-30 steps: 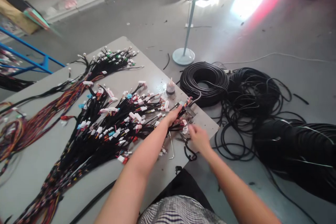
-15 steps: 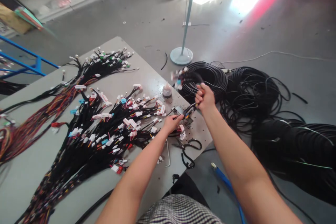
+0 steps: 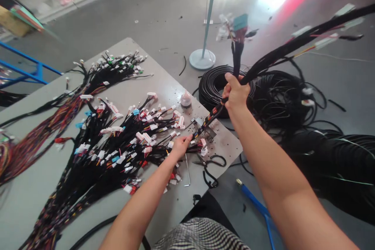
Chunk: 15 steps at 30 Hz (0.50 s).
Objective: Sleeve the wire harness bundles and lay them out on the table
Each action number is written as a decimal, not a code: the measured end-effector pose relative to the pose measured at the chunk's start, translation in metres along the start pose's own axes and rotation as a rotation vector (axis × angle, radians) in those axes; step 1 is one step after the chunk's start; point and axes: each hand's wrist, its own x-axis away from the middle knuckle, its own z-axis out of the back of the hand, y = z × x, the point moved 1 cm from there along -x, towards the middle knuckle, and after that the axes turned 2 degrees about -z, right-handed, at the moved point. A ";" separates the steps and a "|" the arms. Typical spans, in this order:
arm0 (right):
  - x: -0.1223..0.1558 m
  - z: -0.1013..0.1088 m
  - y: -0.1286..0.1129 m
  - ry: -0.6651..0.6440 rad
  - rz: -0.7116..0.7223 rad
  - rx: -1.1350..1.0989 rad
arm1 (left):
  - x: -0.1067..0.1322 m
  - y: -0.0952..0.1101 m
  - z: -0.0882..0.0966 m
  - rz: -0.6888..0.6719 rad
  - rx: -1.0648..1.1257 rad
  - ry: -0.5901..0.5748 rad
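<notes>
My right hand (image 3: 236,94) is closed round a black wire harness (image 3: 281,50) and holds it up above the table's right corner. The harness branches up and to the right, with white and teal connectors (image 3: 234,26) at its ends; its lower end runs down to a small metal fixture (image 3: 205,128) on the table. My left hand (image 3: 180,146) rests on the table beside that fixture, fingers pinched on thin wires of the harness pile (image 3: 117,144).
The grey table (image 3: 38,195) carries several harness bundles with white connectors. Black scissors (image 3: 212,162), a hex key (image 3: 187,170) and a small bottle (image 3: 186,99) lie near the corner. Coils of black cable (image 3: 225,86) cover the floor at right. A fan stand (image 3: 202,59) is behind.
My right hand has lifted the harness higher, so its branches now swing up and to the right. My left hand slid slightly back toward me along the table.
</notes>
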 end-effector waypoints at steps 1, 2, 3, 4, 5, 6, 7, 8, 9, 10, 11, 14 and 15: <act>0.002 0.001 0.003 -0.014 0.023 0.013 | -0.006 0.003 -0.003 0.014 0.058 -0.062; 0.003 0.001 0.005 -0.027 0.042 0.024 | -0.012 0.006 -0.007 0.024 0.112 -0.131; 0.002 0.001 0.007 -0.036 0.053 0.034 | -0.018 0.010 -0.011 0.028 0.157 -0.195; 0.002 0.000 0.009 -0.037 0.060 0.043 | -0.022 0.012 -0.014 0.029 0.186 -0.239; 0.003 -0.001 0.012 -0.034 0.063 0.054 | -0.024 0.013 -0.016 0.030 0.194 -0.259; 0.006 -0.002 0.015 -0.032 0.066 0.068 | -0.024 0.012 -0.015 0.032 0.186 -0.256; 0.011 -0.003 0.019 -0.028 0.074 0.085 | -0.021 0.010 -0.014 0.031 0.169 -0.230; 0.016 -0.004 0.023 -0.025 0.083 0.102 | -0.016 0.006 -0.010 0.025 0.153 -0.193; 0.023 -0.004 0.026 -0.024 0.089 0.117 | -0.012 0.004 -0.007 0.016 0.145 -0.162; 0.029 -0.003 0.029 -0.028 0.091 0.125 | -0.007 0.003 -0.003 0.011 0.147 -0.151; 0.035 -0.003 0.031 -0.036 0.088 0.125 | -0.005 0.003 -0.001 0.021 0.160 -0.167; 0.043 -0.003 0.035 -0.069 0.072 0.103 | -0.011 0.014 -0.003 0.143 0.233 -0.297; 0.043 -0.003 0.036 -0.076 0.064 0.100 | -0.014 0.018 -0.006 0.184 0.257 -0.317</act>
